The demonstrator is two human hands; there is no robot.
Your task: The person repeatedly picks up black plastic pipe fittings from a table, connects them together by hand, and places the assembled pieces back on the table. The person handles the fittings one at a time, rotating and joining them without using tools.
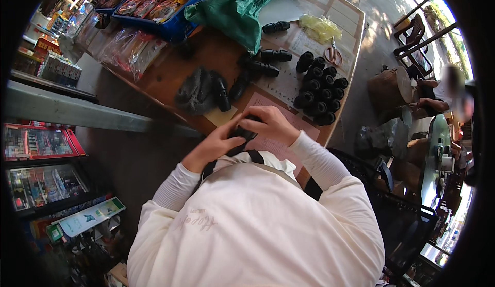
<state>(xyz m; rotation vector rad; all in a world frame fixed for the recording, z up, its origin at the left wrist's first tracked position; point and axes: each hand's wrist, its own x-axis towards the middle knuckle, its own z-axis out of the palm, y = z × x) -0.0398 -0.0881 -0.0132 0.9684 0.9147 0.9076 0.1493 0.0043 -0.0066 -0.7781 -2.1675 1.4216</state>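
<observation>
Close in front of my body, at the table's near edge, both hands are closed round a black plastic fitting, mostly covered by my fingers. My left hand grips it from the left, and my right hand curls over it from the right. Just beyond them lie loose black fittings beside a dark, crumpled mesh bag. Farther right, several more black fittings stand grouped together. A pink sheet of paper lies partly under my right hand.
Scissors and a yellowish plastic bag lie beyond the grouped fittings. A green sack and a blue crate of packets occupy the far side of the table. A metal beam runs at left; another person sits at right.
</observation>
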